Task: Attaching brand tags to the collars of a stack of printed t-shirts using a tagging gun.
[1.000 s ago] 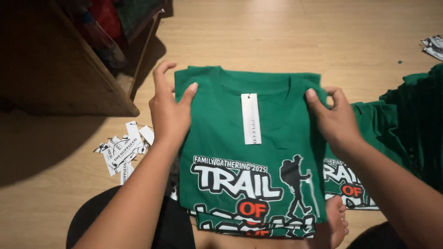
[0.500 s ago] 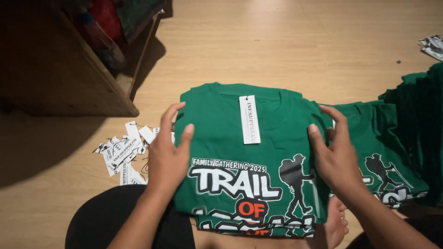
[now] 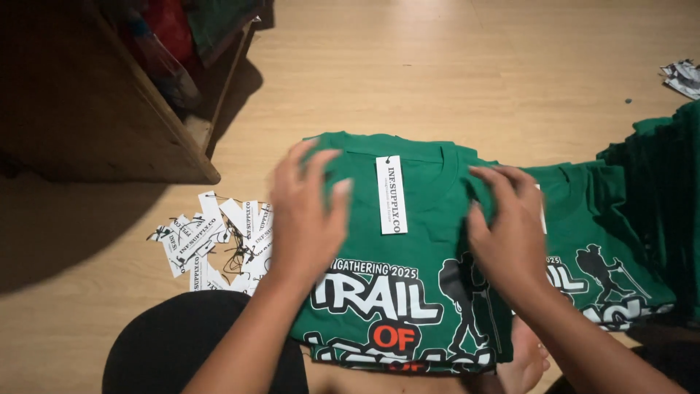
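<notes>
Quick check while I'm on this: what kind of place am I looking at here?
Probably a home or small workshop floor used for packing printed apparel: a folded green T-shirt with a hang tag lies on the wooden floor, beside more green shirts and a pile of loose tags.

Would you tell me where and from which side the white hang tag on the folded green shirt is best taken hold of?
Probably the lower end of the white hang tag, pinched from below, between the left hand and right hand. It lies flat and lengthwise on the green shirt, its top at the collar, so the bottom edge looks free to lift.
</notes>
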